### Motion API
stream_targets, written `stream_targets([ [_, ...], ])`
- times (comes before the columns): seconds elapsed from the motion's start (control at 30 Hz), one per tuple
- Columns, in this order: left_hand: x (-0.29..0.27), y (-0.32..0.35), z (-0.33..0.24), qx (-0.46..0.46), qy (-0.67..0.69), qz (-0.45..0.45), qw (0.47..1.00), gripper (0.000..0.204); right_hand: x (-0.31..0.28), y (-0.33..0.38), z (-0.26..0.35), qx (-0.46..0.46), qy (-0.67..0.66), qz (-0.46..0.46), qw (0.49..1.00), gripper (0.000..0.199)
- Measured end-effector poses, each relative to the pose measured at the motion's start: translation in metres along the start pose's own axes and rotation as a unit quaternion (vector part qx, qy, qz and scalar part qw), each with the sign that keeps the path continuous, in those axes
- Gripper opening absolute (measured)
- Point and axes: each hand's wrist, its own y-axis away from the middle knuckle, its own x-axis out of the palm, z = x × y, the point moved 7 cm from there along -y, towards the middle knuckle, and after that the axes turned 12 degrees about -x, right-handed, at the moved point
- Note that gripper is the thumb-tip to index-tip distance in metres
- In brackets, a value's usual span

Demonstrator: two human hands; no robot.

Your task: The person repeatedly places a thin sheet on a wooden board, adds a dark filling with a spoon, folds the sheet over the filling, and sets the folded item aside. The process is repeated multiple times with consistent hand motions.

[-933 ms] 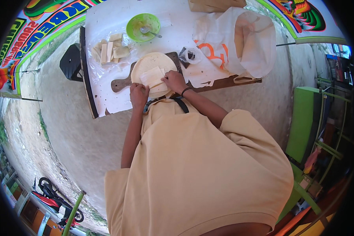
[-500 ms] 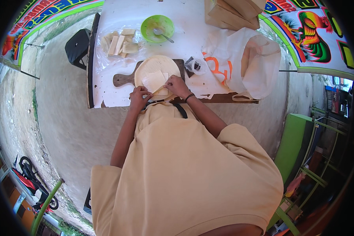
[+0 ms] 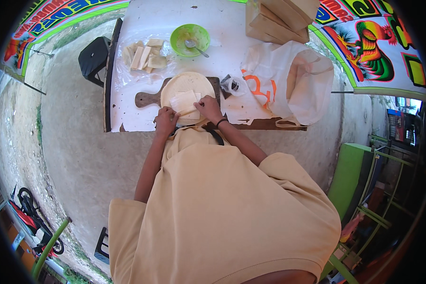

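Observation:
A stack of round, pale wrapper sheets (image 3: 194, 81) lies on a wooden cutting board (image 3: 147, 99) with a handle, near the table's front edge. On top is a whitish square patch (image 3: 181, 100), and at its near side a narrow pale spring roll (image 3: 188, 111) is partly rolled up. My left hand (image 3: 166, 121) is closed on the roll's left end. My right hand (image 3: 208, 109) pinches its right end, fingers bent. Finished pale rolls (image 3: 145, 57) lie heaped on clear plastic to the left. A green bowl (image 3: 192, 33) holding a spoon (image 3: 197, 47) stands farther back.
A white plastic bag (image 3: 288, 71) with orange print lies at the table's right. Brown cardboard boxes (image 3: 274, 23) stand behind it. Beside the board sits a small clear plastic bag (image 3: 233, 85) with something dark. A black stool (image 3: 93, 59) is left of the white table (image 3: 222, 52).
Both hands remain at the wrapper; the strip between them looks more tightly rolled and lies slightly farther from me. The whole view has shifted a little.

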Motion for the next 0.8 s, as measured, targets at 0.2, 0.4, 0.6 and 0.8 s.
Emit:
stream_targets([
  [0.2,-0.001,0.001,0.001,-0.001,0.029,-0.013,0.999,0.022,-0.004,0.003,0.007,-0.014,0.022,-0.032,0.999,0.028],
  [0.4,-0.017,0.008,-0.016,-0.057,-0.021,-0.048,0.997,0.017,-0.004,0.005,0.009,-0.024,0.011,-0.05,0.998,0.028],
  [0.6,-0.022,0.009,-0.018,-0.086,-0.051,-0.071,0.992,0.017,-0.003,0.005,0.012,-0.012,0.022,-0.033,0.999,0.025],
  [0.8,-0.024,0.01,-0.018,-0.094,-0.05,-0.068,0.992,0.017,-0.001,0.006,0.014,-0.026,0.044,-0.066,0.997,0.026],
])
